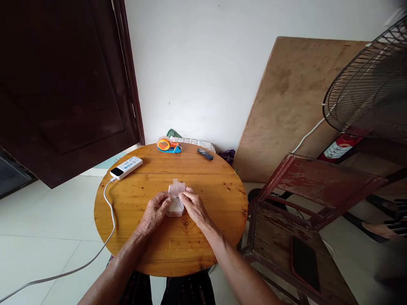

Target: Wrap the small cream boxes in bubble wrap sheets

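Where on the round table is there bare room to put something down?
The round table is bare along its right side, between the right hand and the rim, and along the near edge. The left part is bare between the left hand and the white cable. The far edge is crowded: power bank, tape dispenser, dark small object.

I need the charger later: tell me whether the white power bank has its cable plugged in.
Plugged in. The white cable runs from the near end of the power bank, across the round table and off its left edge.
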Motion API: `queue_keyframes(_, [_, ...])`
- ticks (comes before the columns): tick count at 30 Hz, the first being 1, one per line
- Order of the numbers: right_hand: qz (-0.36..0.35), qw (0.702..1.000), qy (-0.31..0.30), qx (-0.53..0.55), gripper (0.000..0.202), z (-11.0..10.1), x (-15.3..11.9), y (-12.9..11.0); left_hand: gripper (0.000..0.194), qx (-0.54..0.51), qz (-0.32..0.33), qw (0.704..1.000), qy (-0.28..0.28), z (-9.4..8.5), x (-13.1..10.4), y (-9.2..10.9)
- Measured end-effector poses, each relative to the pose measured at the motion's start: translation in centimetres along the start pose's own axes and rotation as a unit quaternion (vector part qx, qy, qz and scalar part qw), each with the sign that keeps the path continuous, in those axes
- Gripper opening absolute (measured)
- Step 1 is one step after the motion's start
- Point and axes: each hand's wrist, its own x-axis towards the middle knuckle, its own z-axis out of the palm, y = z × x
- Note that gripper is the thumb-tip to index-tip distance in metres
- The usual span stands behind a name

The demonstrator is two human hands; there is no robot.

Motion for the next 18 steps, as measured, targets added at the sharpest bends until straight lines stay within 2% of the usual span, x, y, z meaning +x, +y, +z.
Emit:
queue_keyframes(4, [0.007, 1.0, -0.008, -0.004, 0.033, 0.1, 0.0, 0.0, 0.043, -0.02, -0.022, 1.0, -0.01, 0.1, 0.3, -0.2])
queue_keyframes(9, [0.028, 0.999, -0.009, 0.017, 0.029, -0.1, 0.0, 0.3, 0.031, 0.025, 0.035, 0.999, -0.006, 0.2, 0.5, 0.1])
queue_keyframes(11, [0.056, 0.996, 0.02, 0.071, 0.024, -0.3, 0.2, 0.5, 0.03, 0.029, 0.031, 0.999, -0.002, 0.2, 0.5, 0.1])
queue_keyframes(14, [0.11, 0.984, 0.062, 0.126, 0.032, -0.7, 1.1, 0.8, 0.03, 0.024, 0.019, 1.0, -0.004, 0.1, 0.6, 0.0])
queue_keyframes(18, [0.129, 0.984, 0.018, 0.118, 0.024, -0.4, 2.8, 0.4, 0.032, 0.005, -0.014, 1.0, -0.022, 0.1, 0.7, 0.0])
